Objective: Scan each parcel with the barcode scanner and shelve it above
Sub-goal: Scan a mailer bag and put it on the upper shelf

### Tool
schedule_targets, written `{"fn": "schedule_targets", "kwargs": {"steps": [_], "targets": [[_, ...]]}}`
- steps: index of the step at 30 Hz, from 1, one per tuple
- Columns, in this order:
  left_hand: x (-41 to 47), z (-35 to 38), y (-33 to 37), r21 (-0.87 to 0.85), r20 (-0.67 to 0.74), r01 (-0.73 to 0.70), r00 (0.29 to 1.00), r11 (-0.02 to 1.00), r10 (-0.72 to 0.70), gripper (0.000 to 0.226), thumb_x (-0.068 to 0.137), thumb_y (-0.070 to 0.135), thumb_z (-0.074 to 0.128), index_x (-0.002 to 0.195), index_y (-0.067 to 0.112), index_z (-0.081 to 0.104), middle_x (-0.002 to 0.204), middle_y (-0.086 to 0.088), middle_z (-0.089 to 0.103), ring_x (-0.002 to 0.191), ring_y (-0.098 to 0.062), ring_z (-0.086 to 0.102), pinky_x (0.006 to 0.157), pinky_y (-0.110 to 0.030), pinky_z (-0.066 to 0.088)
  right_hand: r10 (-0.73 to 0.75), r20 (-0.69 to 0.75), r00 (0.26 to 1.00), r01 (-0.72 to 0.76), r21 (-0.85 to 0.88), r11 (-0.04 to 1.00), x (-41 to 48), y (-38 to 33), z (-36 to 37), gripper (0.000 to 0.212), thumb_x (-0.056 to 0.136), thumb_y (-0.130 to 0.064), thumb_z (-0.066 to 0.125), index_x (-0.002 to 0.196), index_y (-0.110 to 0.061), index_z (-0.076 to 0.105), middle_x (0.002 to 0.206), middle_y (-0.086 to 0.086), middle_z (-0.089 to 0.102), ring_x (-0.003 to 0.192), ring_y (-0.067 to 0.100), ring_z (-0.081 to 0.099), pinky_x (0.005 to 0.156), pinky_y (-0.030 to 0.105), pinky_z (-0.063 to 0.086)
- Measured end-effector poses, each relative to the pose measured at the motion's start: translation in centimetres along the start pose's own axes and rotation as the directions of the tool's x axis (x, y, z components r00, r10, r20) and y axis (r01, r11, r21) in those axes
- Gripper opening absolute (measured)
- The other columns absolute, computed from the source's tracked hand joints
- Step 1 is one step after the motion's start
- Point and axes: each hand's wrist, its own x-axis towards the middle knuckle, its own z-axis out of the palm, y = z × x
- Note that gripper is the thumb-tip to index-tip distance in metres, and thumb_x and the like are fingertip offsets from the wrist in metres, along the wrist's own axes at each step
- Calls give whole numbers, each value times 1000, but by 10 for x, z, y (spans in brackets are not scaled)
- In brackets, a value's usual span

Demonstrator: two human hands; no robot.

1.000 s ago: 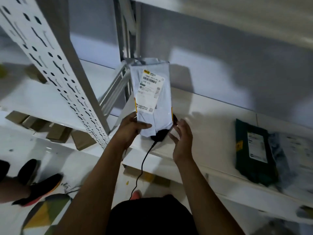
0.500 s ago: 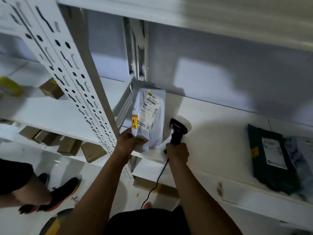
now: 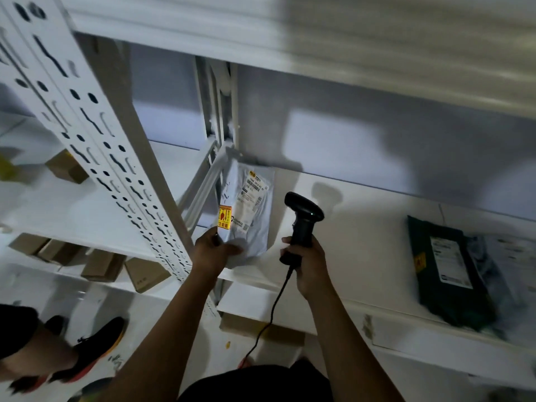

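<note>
One barcode scanner [image 3: 303, 220]. Three parcels: a grey parcel [image 3: 252, 216], a dark green parcel [image 3: 446, 274] and a blurred pale parcel [image 3: 510, 256]. At least five cardboard boxes [image 3: 66, 169] on the left shelves [image 3: 87, 216].

Grey parcel [image 3: 249, 216], yellow-red sticker [image 3: 225, 217]; black scanner [image 3: 303, 219]; dark-green parcel [image 3: 446, 274].

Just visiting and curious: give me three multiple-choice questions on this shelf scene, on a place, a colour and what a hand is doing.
1. Where is the grey parcel?
A) on the floor
B) at the shelf's left end, by the post
C) on the top shelf

2. What colour is the flat parcel at the right?
A) dark green
B) red
C) yellow

3. What is the right hand doing?
A) hanging empty
B) holding a box
C) gripping the scanner

Answers: 1 B, the left hand holds it there; 2 A, its wrapper is dark green; 3 C, fingers curl round its handle.
</note>
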Motion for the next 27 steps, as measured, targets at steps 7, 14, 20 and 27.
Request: {"fn": "schedule_targets", "kwargs": {"steps": [7,14,20,27], "targets": [[2,15,1,206,-25,-117,992,972,124,32,64,4,89,83,8,64,70,-9,52,64,-26,51,62,-45,49,18,160,987,-28,60,998,-11,-14,6,14,93,5,56,99,-5,65,71,12,55,62,26,55,69,42,51],[6,10,-6,78,-66,27,998,997,-22,58,45,22,90,86,-6,60,74,-16,60,68,-30,61,69,-50,58,9,106,994,-8,-8,1000,-17,-19,0,11,92,1,61,95,-8,66,68,8,52,59,22,50,58,34,46],[-1,11,-5,50,-73,41,997,998,-37,41,62,5,92,75,2,53,70,-10,53,66,-23,52,65,-37,46,-18,74,997,24,-79,997,-23,-22,-2,17,91,2,62,85,-13,69,65,8,55,58,24,50,59,34,45],[-3,9,-9,32,-67,43,997,999,-41,42,66,5,90,90,-10,59,78,-13,54,73,-25,55,70,-41,50,-31,91,995,41,-113,993,-31,-22,0,16,91,1,63,85,-12,70,66,8,54,59,23,49,57,33,46]]}}
